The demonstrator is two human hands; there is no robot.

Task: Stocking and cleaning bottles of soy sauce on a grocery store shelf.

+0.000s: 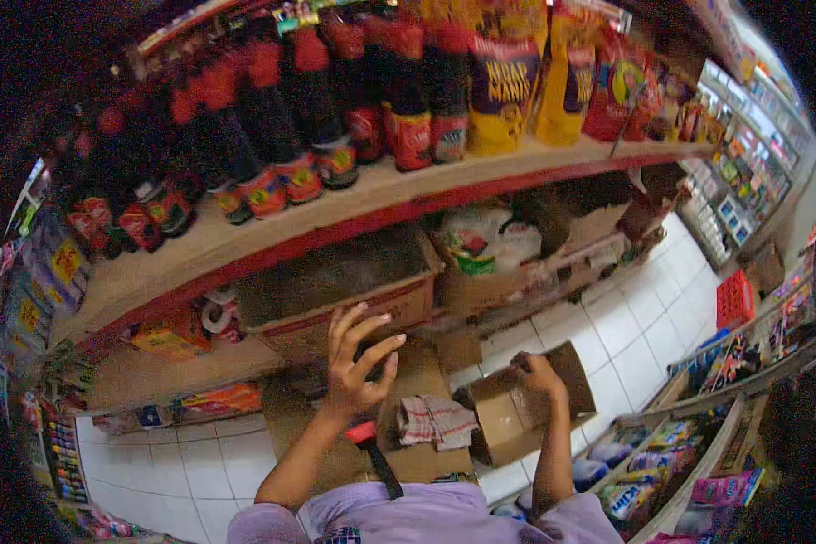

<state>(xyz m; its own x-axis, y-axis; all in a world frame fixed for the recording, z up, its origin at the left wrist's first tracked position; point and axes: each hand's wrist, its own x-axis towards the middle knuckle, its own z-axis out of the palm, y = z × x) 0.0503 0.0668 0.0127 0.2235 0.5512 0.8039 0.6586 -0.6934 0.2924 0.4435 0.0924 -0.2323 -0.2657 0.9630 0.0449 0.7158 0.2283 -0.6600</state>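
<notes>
My left hand [362, 364] is raised before the lower shelf with its fingers spread and bent, and holds nothing. Below it is a tool with a black handle [385, 469] and a red end, lying or hanging near my body. My right hand [540, 375] is over an open cardboard box [506, 425], with its fingers curled near the far flap. Whether it pinches anything is too blurred to tell. A white checked cloth [435, 421] with red lines lies crumpled between my hands, on brown cardboard [299, 435].
Dark bottles [323, 102] with red caps and yellow sauce pouches [506, 95] line the upper shelf [381, 187]. Beneath are a long open carton [353, 306] and a plastic bag [493, 238]. Packaged goods [629, 500] crowd the right-hand rack; a red crate [734, 299] stands beyond the white tiles [642, 326].
</notes>
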